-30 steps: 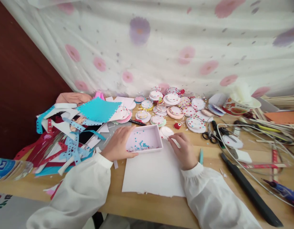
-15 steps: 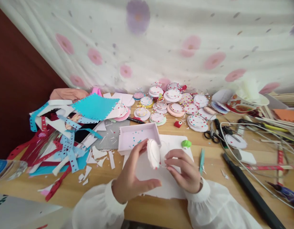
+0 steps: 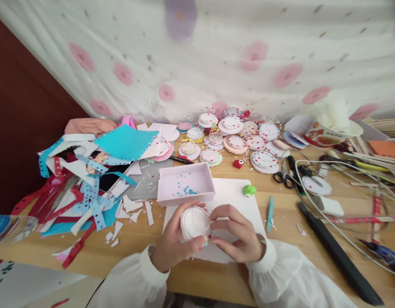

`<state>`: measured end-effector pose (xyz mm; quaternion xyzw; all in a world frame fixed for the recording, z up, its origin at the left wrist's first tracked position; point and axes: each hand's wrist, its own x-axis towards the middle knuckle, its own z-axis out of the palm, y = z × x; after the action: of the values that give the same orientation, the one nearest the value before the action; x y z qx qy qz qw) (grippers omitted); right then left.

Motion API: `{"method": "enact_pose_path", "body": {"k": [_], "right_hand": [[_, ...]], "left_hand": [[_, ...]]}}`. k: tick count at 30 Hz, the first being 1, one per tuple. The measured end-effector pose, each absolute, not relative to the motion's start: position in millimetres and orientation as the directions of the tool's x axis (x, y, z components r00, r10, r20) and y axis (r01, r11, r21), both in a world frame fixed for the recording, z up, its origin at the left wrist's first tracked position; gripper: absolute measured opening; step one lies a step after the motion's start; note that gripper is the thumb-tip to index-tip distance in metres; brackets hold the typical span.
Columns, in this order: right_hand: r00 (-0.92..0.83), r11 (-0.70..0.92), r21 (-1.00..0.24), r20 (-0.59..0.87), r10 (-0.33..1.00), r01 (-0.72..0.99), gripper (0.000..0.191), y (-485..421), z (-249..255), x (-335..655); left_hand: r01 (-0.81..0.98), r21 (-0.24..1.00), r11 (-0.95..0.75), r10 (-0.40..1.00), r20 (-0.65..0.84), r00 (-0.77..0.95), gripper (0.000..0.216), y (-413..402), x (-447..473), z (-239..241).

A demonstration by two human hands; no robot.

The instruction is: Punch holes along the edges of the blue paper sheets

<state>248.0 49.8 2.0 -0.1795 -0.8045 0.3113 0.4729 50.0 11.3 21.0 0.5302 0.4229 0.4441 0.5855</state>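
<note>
My left hand (image 3: 170, 246) is closed around a white round paper disc (image 3: 195, 222) made of stacked layers, thumb at its lower edge and fingers behind it. A thin, pale strand (image 3: 197, 208) loops over the disc's face. Small red and blue beads show at the disc's lower right edge. There my right hand (image 3: 237, 235) pinches with thumb and fingertips, seemingly on the strand; the exact grip is too small to make out. Below both hands lies a white board (image 3: 223, 188). Just behind them stands a pale pink box (image 3: 186, 197) with loose blue beads inside.
Several bead-trimmed paper discs (image 3: 235, 143) crowd the back. Paper scraps (image 3: 95, 201) pile up at left. A green toy-like piece (image 3: 249, 190), teal cutter (image 3: 269, 214), scissors (image 3: 283, 180), white cable (image 3: 308, 196) and long black bar (image 3: 341, 256) lie to the right.
The disc has turned from nearly edge-on to face me and come lower. My left thumb has closed onto its edge. My right hand has moved left and down to the disc's rim.
</note>
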Motion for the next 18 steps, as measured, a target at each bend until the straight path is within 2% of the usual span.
{"method": "enact_pose_path", "body": {"k": [6, 18], "right_hand": [[-0.495, 0.732, -0.682, 0.636, 0.592, -0.001, 0.022, 50.0, 1.6, 246.9], [-0.505, 0.763, -0.645, 0.645, 0.574, 0.044, 0.015, 51.3, 4.1, 247.7]], "left_hand": [[-0.119, 0.992, 0.035, 0.956, 0.001, 0.293, 0.050, 8.5, 52.7, 14.0], [-0.057, 0.998, 0.018, 0.959, -0.002, 0.283, 0.054, 13.4, 55.4, 11.2]]}}
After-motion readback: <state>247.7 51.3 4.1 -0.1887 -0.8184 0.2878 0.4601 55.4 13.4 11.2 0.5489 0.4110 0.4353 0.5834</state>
